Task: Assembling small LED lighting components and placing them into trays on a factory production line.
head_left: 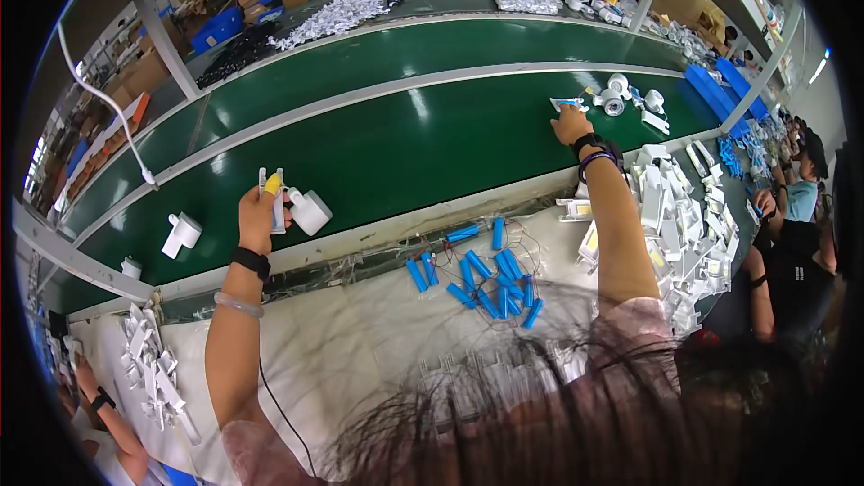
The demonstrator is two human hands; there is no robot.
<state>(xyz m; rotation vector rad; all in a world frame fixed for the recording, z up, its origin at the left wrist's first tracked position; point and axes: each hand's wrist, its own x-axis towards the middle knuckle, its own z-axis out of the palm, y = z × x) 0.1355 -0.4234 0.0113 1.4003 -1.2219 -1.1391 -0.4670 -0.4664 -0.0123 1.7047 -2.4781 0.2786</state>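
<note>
My left hand [256,216] is stretched out over the near edge of the green conveyor belt [378,153], closed around a flat white part with a yellow piece [272,191]. A white plastic housing [310,211] lies on the belt just right of it. My right hand [571,123] reaches far across the belt, fingers on a small white and blue part [568,103]. Beside that part sits a cluster of white round housings [625,94]. A black watch and bands are on my right wrist, a black band and clear bangle on my left.
Several blue cylindrical cells with wires [486,272] lie on the white worktop between my arms. Piles of white plastic parts sit at the right [684,225] and lower left [153,369]. Another white housing [182,234] rests on the belt. Other people work at the right edge [792,261].
</note>
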